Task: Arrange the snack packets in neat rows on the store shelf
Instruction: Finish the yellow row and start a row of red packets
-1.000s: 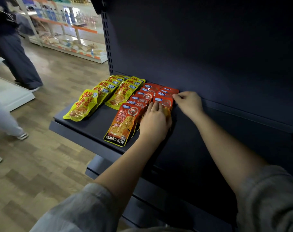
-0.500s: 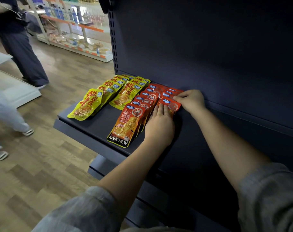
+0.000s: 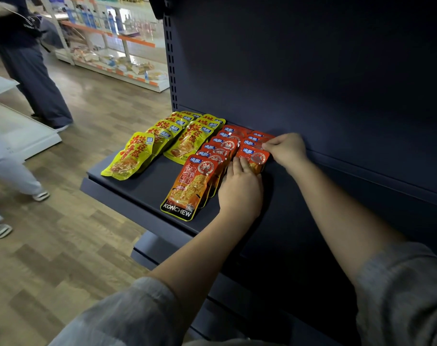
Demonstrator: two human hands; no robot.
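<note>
I look down at a dark store shelf (image 3: pixel 147 186) where snack packets lie in overlapping rows running from the back panel toward the front edge. Two rows of yellow packets (image 3: pixel 147 148) sit at the left end, and beside them a full row of red packets (image 3: pixel 200 181) reaches nearly to the front edge. A second, shorter red row (image 3: pixel 253 151) is being built just to the right, against the back. My left hand (image 3: pixel 239 193) lies flat, fingers straight, pressing the front red packet (image 3: pixel 254 158) of that short row down. My right hand (image 3: pixel 286 149) pinches that packet's top right corner between thumb and fingertips. I judge the work well along: three rows look tidy, the fourth is only started, and the shelf to the right is bare.
</note>
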